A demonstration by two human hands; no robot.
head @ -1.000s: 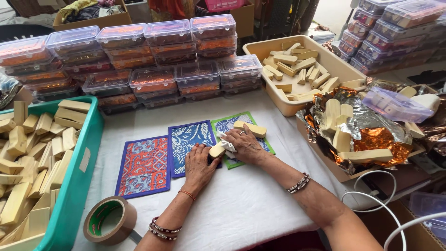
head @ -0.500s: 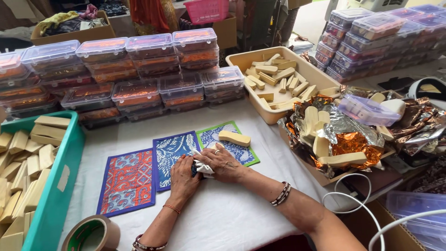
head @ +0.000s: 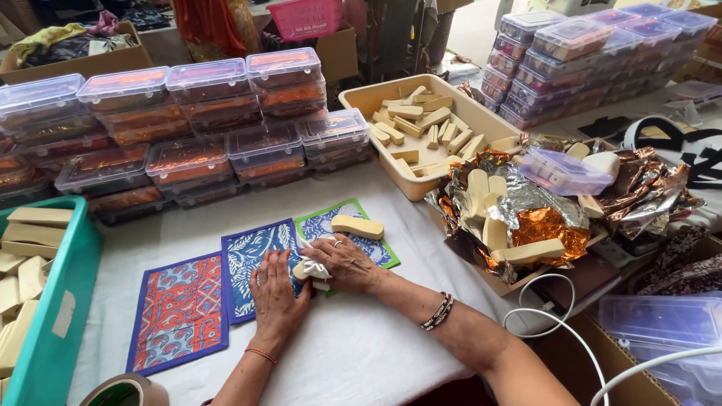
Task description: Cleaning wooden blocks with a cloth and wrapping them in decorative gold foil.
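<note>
Wooden block (head: 310, 268) in white wrapping, pinched by right hand (head: 342, 261), left hand (head: 276, 289) flat on blue mat (head: 248, 259)

mats (head: 180, 310) – printed cloth, matt | blocks (head: 358, 225) – pale smooth wood | boxes (head: 283, 68) – clear glossy plastic | foil (head: 543, 222) – crinkled, shiny

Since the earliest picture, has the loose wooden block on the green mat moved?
No. The wooden block lies on the green mat as before, beyond the right hand; only the camera shifted.
</note>
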